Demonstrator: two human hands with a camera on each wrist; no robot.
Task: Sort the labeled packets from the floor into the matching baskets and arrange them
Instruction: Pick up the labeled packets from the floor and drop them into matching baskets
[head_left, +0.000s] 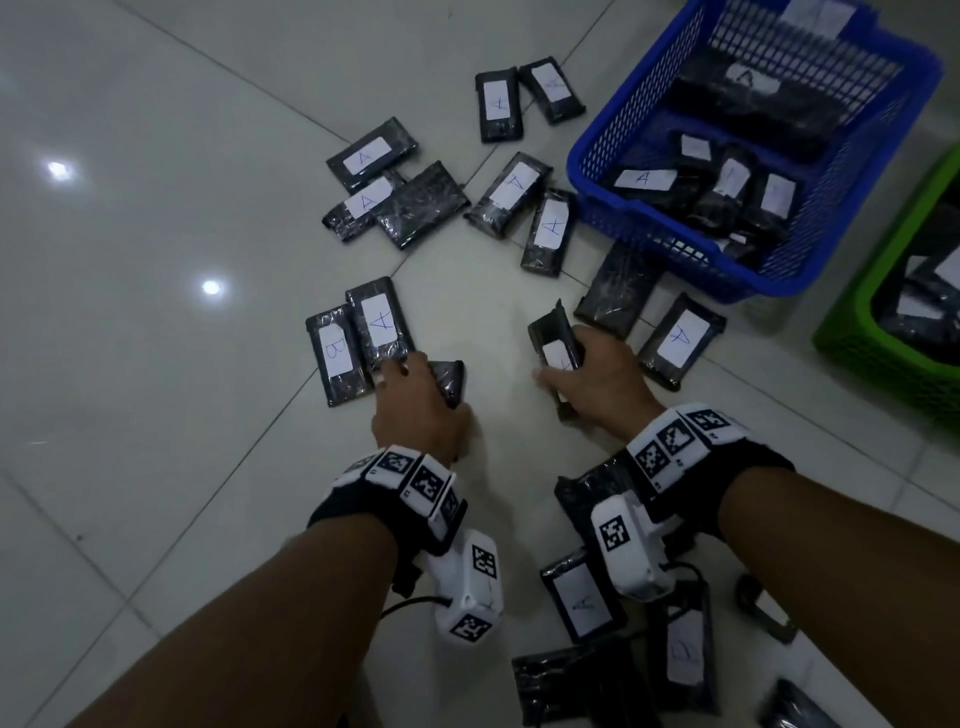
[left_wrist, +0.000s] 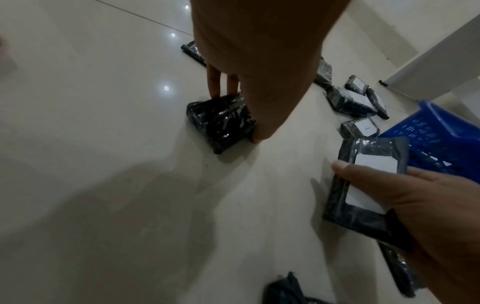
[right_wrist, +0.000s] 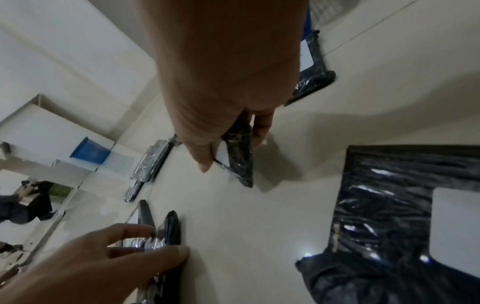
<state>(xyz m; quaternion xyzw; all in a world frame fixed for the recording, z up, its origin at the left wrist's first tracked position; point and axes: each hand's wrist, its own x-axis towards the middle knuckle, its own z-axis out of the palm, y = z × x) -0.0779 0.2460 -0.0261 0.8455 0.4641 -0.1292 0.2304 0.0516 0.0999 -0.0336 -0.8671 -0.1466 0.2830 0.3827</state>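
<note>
Beneath me, a glossy off-white tiled floor (head_left: 156, 364) with thin dark grout lines mirrors two round ceiling lights (head_left: 210, 287) at nine o'clock. A pale wall (left_wrist: 428, 61) rises at two o'clock from my left wrist's view.

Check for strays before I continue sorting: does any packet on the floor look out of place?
Yes. One packet marked B lies beside the left hand, among floor packets whose readable labels all say A. Several packets lie label-down, such as one further out, so their letters cannot be read.
</note>
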